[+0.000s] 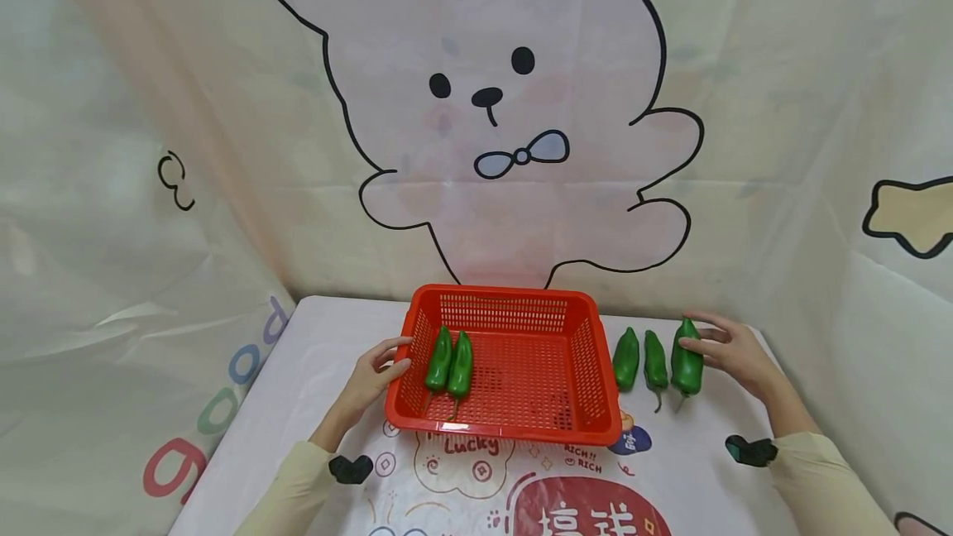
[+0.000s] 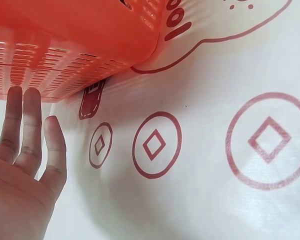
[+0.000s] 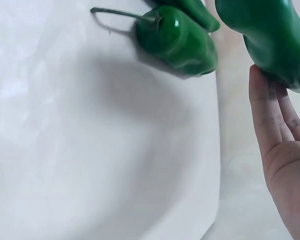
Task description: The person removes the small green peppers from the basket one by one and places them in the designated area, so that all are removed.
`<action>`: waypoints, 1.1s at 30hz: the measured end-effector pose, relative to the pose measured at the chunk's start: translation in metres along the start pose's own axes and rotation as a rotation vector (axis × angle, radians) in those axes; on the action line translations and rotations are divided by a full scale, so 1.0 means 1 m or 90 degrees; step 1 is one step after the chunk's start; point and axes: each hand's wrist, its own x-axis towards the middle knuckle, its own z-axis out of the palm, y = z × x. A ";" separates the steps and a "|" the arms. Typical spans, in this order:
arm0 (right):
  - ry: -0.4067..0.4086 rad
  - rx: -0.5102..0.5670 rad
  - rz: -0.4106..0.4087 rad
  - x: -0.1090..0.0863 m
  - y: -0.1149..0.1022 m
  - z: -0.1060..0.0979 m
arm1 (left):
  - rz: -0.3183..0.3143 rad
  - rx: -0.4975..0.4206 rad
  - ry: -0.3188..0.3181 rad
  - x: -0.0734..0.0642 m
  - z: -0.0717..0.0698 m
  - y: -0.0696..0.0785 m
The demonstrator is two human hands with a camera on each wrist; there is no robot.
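Observation:
My right hand (image 1: 733, 352) holds a green chili pepper (image 1: 687, 366) at the right of the table, thumb in front and fingers behind. In the right wrist view that pepper (image 3: 272, 37) is lifted off the white surface, its tip against the fingers (image 3: 267, 112). Two more green peppers (image 1: 626, 360) (image 1: 655, 361) lie side by side to its left. My left hand (image 1: 372, 375) touches the left side of a red plastic basket (image 1: 514, 434); its fingers (image 2: 32, 125) are fairly straight against the slotted wall. Inside the basket, two green peppers (image 1: 439, 361) (image 1: 461, 366) lie at the left.
The table carries a white printed cover (image 1: 357, 511) with red lettering and cartoon figures. Behind it hangs a pale backdrop (image 1: 506, 213) with a bear drawing, and similar sheets close off both sides. The basket stands near the table's back edge.

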 end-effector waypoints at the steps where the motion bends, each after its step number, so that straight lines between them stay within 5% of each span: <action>1: -0.002 -0.007 0.005 0.000 0.002 -0.001 | 0.000 0.000 0.000 0.000 0.000 0.000; 13: -0.015 -0.008 0.045 0.008 0.038 -0.001 | 0.000 -0.005 -0.011 0.002 -0.002 -0.001; 33: 0.016 -0.076 0.070 0.025 0.062 0.006 | 0.010 -0.005 -0.011 0.001 0.000 -0.001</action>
